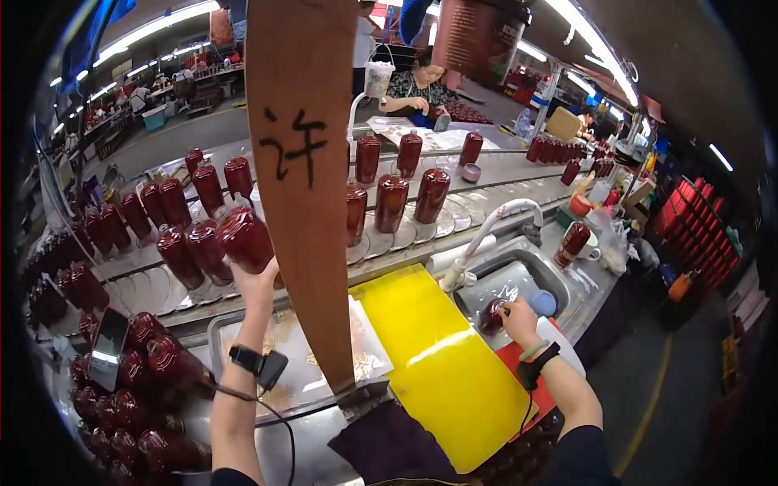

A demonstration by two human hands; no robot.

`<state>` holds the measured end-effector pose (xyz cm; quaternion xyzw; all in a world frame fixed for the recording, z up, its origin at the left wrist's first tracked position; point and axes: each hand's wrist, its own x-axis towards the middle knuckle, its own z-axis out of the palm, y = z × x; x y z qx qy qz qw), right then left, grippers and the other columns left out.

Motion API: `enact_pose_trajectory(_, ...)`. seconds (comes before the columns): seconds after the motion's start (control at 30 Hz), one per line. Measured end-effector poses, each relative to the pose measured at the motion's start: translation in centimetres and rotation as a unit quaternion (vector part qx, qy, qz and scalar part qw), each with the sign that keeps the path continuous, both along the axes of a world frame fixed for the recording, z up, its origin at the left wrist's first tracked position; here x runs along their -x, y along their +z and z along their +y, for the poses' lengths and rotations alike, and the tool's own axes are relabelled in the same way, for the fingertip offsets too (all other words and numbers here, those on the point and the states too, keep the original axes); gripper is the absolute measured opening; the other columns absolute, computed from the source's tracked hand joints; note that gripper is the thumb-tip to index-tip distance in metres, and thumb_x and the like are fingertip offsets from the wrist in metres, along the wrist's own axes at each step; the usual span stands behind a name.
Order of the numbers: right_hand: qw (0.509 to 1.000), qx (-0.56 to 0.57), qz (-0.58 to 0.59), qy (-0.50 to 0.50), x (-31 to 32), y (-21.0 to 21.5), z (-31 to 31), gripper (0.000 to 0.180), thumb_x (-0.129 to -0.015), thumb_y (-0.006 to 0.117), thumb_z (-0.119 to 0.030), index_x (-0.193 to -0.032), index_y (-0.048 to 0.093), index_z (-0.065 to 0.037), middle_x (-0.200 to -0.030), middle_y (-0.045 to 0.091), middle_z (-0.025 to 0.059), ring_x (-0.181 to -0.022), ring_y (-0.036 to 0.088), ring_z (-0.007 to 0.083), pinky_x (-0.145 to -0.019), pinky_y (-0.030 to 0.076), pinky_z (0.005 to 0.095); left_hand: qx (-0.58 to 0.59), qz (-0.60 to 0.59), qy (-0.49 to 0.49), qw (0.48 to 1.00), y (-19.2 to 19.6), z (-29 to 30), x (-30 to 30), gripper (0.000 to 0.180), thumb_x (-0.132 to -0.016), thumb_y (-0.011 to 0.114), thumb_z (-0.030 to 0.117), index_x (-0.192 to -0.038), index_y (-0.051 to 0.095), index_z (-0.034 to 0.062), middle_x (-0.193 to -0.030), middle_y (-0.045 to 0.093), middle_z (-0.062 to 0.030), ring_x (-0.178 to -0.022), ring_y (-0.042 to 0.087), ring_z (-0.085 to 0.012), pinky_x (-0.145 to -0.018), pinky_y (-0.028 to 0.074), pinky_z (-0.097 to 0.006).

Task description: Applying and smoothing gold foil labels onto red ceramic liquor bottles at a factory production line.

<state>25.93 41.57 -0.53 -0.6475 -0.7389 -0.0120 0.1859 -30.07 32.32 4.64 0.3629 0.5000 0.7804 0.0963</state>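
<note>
Dark red, glossy bottles: one gripped in the left hand (258,282) at the conveyor (150,292), one in the right hand (519,320) at the sink (580,282).

The left-hand bottle (245,240) leans, neck up and to the left, away from the wearer; the hand closes round its lower end, fingers mostly hidden, and standing bottles (181,257) crowd its left side. The right-hand bottle (489,316), pinched in thumb and fingers, sits left of that hand at the basin's near left part; its long axis is too foreshortened to tell. Just right of that hand is a blue round object (543,303); beyond it arches a white faucet (485,243). Between the arms lie a yellow sheet (429,340) and a brown strip (300,227), which hides part of the conveyor.
</note>
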Motion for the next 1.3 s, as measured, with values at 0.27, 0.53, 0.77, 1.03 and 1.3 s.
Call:
enact_pose_trajectory(0.27,1.000,0.011,-0.012,0.025,0.7,0.6,-0.1,0.019,-0.088,0.074,-0.030,-0.093,0.078,-0.012,-0.098,0.066,0.0143,-0.091,0.067,0.0385,-0.076,0.054,0.0495,0.118,-0.075,-0.012,0.990,4.0,-20.8,-8.9,0.078,-0.068,0.086,0.008,-0.135,0.045,0.0008,-0.126,0.056,-0.0097,-0.117,0.057,-0.0224,-0.101,0.048,-0.038)
enact_pose_trajectory(0.53,0.997,0.000,-0.011,0.071,0.8,0.7,0.1,0.017,-0.089,0.073,-0.025,-0.095,0.076,-0.009,-0.100,0.066,0.0164,-0.092,0.066,0.0405,-0.076,0.053,0.0494,0.138,-0.037,0.114,0.983,-2.3,-31.6,-13.9,0.074,-0.062,0.090,0.005,-0.127,0.053,0.0018,-0.116,0.064,-0.0078,-0.106,0.064,-0.0192,-0.095,0.052,-0.034)
enact_pose_trajectory(0.77,0.997,-0.058,0.020,0.044,-0.6,1.6,1.5,0.019,-0.089,0.073,-0.028,-0.094,0.076,-0.009,-0.095,0.067,0.0150,-0.089,0.066,0.0389,-0.076,0.052,0.0486,0.210,-0.033,0.136,0.968,-6.0,-32.5,-14.7,0.080,-0.061,0.093,0.010,-0.129,0.051,0.0012,-0.122,0.061,-0.0107,-0.110,0.062,-0.0213,-0.097,0.050,-0.036)
enact_pose_trajectory(1.03,0.998,-0.043,-0.005,0.053,-0.9,2.3,0.6,0.022,-0.088,0.075,-0.026,-0.091,0.076,-0.004,-0.095,0.069,0.0171,-0.090,0.066,0.0395,-0.078,0.052,0.0471,0.183,-0.045,0.153,0.970,-7.6,-32.3,-12.2,0.078,-0.064,0.093,0.011,-0.128,0.050,0.0007,-0.121,0.062,-0.0111,-0.109,0.063,-0.0226,-0.096,0.052,-0.036)
enact_pose_trajectory(1.3,0.998,-0.009,0.014,0.063,-1.9,-0.1,0.3,0.022,-0.086,0.076,-0.025,-0.084,0.072,-0.004,-0.088,0.065,0.0181,-0.083,0.063,0.0405,-0.074,0.051,0.0484,0.191,-0.040,0.105,0.975,-8.2,-32.5,-10.8,0.085,-0.063,0.094,0.010,-0.132,0.045,0.0018,-0.127,0.058,-0.0113,-0.114,0.061,-0.0229,-0.099,0.051,-0.036)
